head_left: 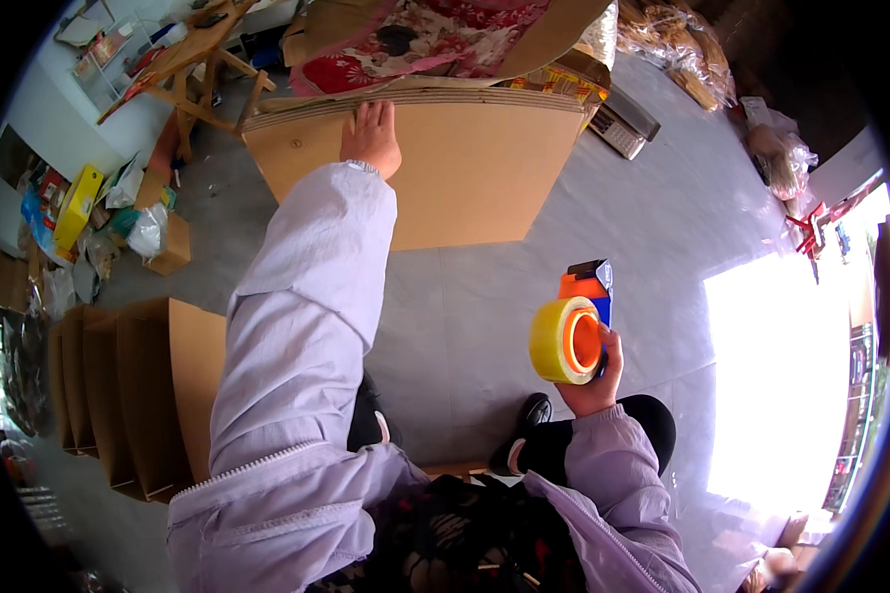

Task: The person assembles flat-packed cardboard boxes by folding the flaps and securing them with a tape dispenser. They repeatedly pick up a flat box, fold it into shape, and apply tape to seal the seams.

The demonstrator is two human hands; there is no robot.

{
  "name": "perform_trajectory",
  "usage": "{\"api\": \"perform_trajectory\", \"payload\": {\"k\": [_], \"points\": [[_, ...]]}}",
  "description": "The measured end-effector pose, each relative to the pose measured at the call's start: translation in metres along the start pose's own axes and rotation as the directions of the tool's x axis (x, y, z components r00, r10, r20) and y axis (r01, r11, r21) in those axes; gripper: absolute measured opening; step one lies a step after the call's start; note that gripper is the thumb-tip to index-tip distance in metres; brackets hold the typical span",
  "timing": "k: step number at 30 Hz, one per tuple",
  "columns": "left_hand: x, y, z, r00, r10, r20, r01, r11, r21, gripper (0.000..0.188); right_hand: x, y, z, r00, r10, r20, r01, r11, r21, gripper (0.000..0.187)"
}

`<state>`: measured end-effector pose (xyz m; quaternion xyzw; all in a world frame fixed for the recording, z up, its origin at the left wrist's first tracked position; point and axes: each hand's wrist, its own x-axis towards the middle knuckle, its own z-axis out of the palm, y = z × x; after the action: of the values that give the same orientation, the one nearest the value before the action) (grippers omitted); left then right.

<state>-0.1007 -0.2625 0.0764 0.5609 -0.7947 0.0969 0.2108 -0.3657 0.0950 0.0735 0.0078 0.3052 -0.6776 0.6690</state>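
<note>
Clutter crowds the far left, where a yellow object (76, 210) stands amid bags and cartons too jumbled to sort out, the edge of the scene sinking into the dark fisheye rim. Below, open cardboard boxes (196, 376) stand in a row on the gray floor (445, 316), partly hidden by a lilac sleeve (302, 287). The person's left hand (371, 138) reaches forward, fingers laid over the top edge of a stack of flat cardboard (465, 168); the thumb is hard to make out, and whether the hand grips a sheet cannot be told. A red floral cloth (435, 40), cut off by the upper edge, lies just beyond. The stack sits directly under the left hand, ahead of the right and to its left. Well apart from the left, the right hand (595, 387) is closed around an orange-and-blue tape dispenser (585, 285) with a yellow tape roll (548, 341), its fingers mostly concealed behind. At right, glare (776, 376) washes out detail, near crumpled plastic bags (781, 163).
</note>
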Motion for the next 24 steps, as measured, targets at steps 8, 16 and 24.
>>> {"api": "perform_trajectory", "payload": {"k": [8, 16, 24], "points": [[-0.04, 0.02, -0.004, 0.998, 0.06, 0.025, -0.065, 0.952, 0.299, 0.051, -0.011, -0.012, -0.008, 0.999, -0.049, 0.01, 0.049, 0.998, -0.045, 0.046], [-0.004, 0.014, -0.007, 0.999, 0.038, 0.038, -0.042, 0.993, 0.113, 0.041, -0.008, -0.016, -0.022, 0.999, 0.0, 0.033, -0.001, 0.999, 0.035, 0.05], [-0.034, 0.029, -0.016, 0.999, 0.045, 0.016, -0.048, 0.966, 0.253, 0.023, -0.013, -0.017, -0.016, 0.999, -0.049, 0.006, 0.049, 0.999, 0.008, 0.042]]}}
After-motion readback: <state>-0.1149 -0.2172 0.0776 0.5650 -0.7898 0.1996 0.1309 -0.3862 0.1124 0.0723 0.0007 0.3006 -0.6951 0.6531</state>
